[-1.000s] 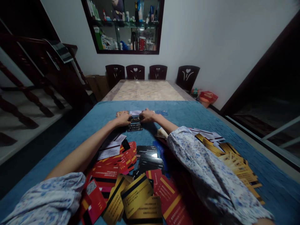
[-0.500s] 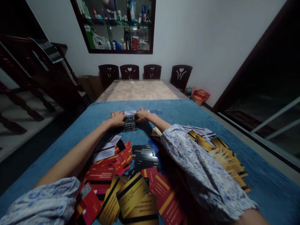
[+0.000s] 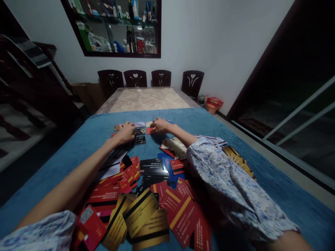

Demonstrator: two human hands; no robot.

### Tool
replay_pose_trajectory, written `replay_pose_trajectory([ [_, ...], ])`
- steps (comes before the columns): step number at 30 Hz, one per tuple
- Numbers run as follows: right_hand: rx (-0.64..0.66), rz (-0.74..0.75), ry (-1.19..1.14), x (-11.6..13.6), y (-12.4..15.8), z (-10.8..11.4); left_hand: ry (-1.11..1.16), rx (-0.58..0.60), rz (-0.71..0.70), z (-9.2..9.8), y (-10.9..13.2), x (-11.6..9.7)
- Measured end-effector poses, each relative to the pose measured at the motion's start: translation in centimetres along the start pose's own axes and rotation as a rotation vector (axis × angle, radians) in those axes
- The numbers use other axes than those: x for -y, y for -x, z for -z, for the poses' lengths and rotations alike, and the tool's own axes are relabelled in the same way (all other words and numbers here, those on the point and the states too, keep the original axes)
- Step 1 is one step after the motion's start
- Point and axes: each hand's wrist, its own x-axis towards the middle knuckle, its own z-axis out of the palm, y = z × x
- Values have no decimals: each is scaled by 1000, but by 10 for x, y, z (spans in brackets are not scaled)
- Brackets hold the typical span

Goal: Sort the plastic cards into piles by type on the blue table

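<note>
Small rows of cards lie on the blue cloth (image 3: pixel 86 139). My left hand (image 3: pixel 127 133) rests over their left part, fingers apart and partly covering the cards there. Beside its fingertips is a black card (image 3: pixel 140 131), with another black card (image 3: pixel 140 140) below it. My right hand (image 3: pixel 161 124) has its fingers closed at a red card (image 3: pixel 149 131), right of the upper black card. Behind the hands show a pale lilac card (image 3: pixel 139 124), a beige card (image 3: pixel 148 124) and the end of a blue card (image 3: pixel 170 122). A gold card (image 3: pixel 116 128) peeks out left.
Nearer me lie loose piles: red cards (image 3: pixel 104 193), gold cards (image 3: pixel 141 212), black cards (image 3: pixel 151 165) and white cards (image 3: pixel 111 170). More gold cards (image 3: pixel 237 157) lie beyond my right sleeve. The bare stone tabletop (image 3: pixel 146 99) and several chairs (image 3: pixel 161 78) are farther back.
The view has swung right. My hands have moved apart from the black cards between them; a red card now shows under my right fingers. A red card near my right forearm is uncovered.
</note>
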Motion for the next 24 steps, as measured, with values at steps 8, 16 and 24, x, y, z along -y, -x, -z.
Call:
replay_pose_trajectory([
  [8, -47, -71, 1, -33, 60, 1, 35, -36, -142, 13, 5, -60],
  [16, -88, -179, -12, -61, 122, -7, 107, -84, -296, 11, -3, -110],
  [24, -131, -346, 9, -84, 172, -14, 178, -91, -424, 11, -10, -163],
])
